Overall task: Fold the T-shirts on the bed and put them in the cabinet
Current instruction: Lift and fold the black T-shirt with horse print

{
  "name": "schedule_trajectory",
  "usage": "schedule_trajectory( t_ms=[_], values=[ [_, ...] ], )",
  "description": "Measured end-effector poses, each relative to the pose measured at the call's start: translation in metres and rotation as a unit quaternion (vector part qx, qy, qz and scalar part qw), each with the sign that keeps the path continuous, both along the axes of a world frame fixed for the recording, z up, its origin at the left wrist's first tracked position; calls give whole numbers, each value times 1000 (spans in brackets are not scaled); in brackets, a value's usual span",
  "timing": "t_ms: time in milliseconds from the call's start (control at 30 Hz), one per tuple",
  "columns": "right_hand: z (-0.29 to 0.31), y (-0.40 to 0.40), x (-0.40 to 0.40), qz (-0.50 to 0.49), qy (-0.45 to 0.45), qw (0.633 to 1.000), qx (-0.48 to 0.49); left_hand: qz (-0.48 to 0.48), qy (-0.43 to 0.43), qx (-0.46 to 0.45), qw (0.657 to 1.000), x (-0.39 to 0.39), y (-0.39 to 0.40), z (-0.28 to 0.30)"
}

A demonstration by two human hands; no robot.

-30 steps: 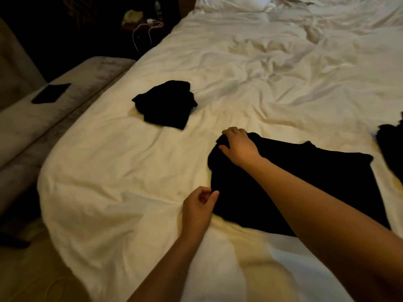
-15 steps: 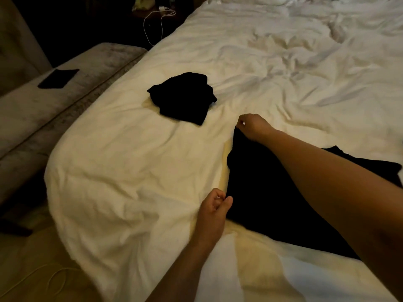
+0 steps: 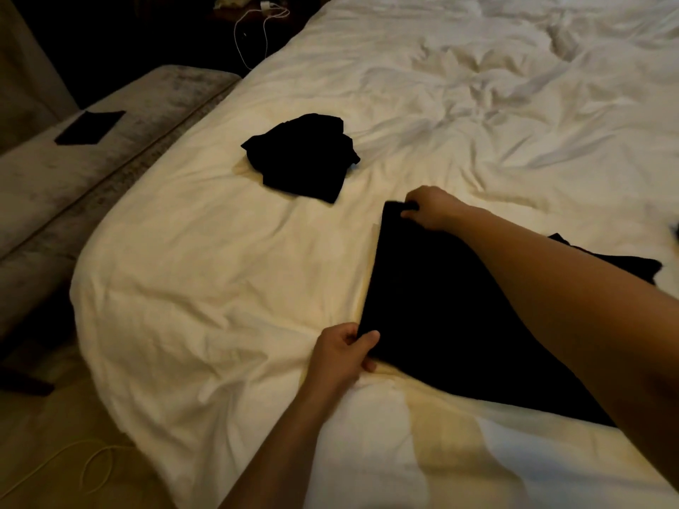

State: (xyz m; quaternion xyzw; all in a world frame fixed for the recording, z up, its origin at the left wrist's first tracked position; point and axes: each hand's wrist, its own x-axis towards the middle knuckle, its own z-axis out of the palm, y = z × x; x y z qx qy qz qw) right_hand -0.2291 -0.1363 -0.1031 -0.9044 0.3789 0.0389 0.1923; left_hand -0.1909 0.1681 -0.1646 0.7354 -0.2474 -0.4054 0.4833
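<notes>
A black T-shirt (image 3: 452, 310) lies spread on the white bed (image 3: 227, 273) in front of me, its left edge pulled straight. My left hand (image 3: 347, 352) pinches the near corner of that edge. My right hand (image 3: 430, 211) grips the far corner, my forearm crossing over the cloth. A second black T-shirt (image 3: 303, 156) lies crumpled in a small heap further up the bed, apart from both hands. The cabinet is not in view.
A grey upholstered bench (image 3: 73, 170) runs along the bed's left side with a flat dark object (image 3: 90, 127) on it. A white cable (image 3: 257, 27) hangs by the dark nightstand. Another dark piece of cloth (image 3: 675, 229) shows at the right edge.
My right hand slid from the shirt's top surface to its far left corner and gripped it. My left hand took hold of the near corner. The shirt's left edge now lies straight.
</notes>
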Motion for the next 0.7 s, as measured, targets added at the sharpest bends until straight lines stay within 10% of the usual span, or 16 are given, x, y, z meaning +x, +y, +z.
schedule_trajectory(
  t_ms=[367, 700],
  values=[
    [-26, 57, -67, -74, -201, 966, -148, 101, -122, -3, 987, -2, 2, -15],
    [-62, 152, -262, -126, -192, 951, -205, 181, 19, -3, 983, 7, 2, -20]
  ],
)
